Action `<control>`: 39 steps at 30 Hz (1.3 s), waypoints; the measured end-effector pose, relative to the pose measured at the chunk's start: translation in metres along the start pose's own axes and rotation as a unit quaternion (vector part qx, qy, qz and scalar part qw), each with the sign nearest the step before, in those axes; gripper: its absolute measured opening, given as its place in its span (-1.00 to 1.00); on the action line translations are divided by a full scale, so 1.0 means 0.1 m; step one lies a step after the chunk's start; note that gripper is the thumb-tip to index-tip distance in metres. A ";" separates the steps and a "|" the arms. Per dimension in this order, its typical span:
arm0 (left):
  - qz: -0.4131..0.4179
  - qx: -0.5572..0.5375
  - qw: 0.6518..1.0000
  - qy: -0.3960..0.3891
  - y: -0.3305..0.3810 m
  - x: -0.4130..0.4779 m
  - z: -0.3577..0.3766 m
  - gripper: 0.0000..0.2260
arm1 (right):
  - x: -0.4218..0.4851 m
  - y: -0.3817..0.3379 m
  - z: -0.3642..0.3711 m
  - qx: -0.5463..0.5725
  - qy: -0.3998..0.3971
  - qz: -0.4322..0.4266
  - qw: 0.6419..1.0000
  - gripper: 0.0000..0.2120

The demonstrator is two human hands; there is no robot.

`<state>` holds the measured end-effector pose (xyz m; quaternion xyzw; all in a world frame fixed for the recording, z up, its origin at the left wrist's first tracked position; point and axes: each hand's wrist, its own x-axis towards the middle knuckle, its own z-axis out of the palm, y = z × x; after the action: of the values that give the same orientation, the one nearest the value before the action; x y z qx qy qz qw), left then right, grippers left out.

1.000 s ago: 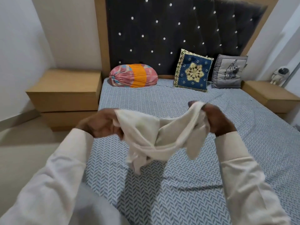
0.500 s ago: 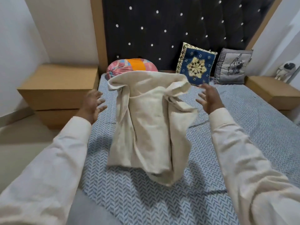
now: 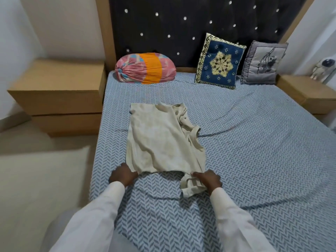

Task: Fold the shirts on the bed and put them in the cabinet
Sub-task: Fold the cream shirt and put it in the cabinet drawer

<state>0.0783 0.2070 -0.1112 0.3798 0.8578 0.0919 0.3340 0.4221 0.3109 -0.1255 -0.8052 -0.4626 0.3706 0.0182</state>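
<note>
A cream shirt (image 3: 160, 139) lies spread on the blue patterned bed (image 3: 254, 151), its length running away from me, with creased folds along its right side. My left hand (image 3: 122, 174) grips the shirt's near left corner. My right hand (image 3: 209, 179) holds the near right edge, where a bunched piece of cloth lies under its fingers. No cabinet is in view.
A pink and orange bolster (image 3: 145, 70), a blue embroidered cushion (image 3: 220, 61) and a grey cushion (image 3: 263, 63) lean at the dark headboard. Wooden bedside units stand at the left (image 3: 60, 91) and right (image 3: 309, 93). A small white figure (image 3: 323, 68) stands on the right one.
The shirt was bunched between both hands, then flung outward in the air with the hands open. Now it lies flat on the bed and both hands hold its near edge.
</note>
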 end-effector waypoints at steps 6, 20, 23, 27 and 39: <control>0.006 -0.347 0.938 0.014 0.02 0.08 -0.04 -0.91 | -0.49 -0.07 -0.20 -0.034 -0.068 -0.017 0.997 -0.15; 0.137 -0.430 0.865 0.222 -0.30 -0.29 -0.95 -0.72 | -0.53 -0.11 -1.75 0.074 0.383 -0.117 0.913 -0.78; 0.163 -0.359 0.897 0.200 -0.36 -0.43 -0.72 -0.80 | -0.34 0.11 -1.91 0.036 0.397 -0.122 0.909 -0.80; 0.195 -0.286 0.925 0.155 -0.48 -0.60 -0.41 -0.81 | -0.12 0.41 -1.67 0.045 0.314 -0.042 0.948 -0.48; 0.223 -0.280 0.907 0.221 -0.46 -0.79 -0.57 -0.81 | -0.05 0.35 -0.29 -0.090 0.115 -0.250 0.957 -0.42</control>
<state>0.0535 0.1243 -0.0468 0.4218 0.7415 0.4823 0.1990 0.4639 0.2962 -0.1140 -0.6991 -0.6756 0.2156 0.0912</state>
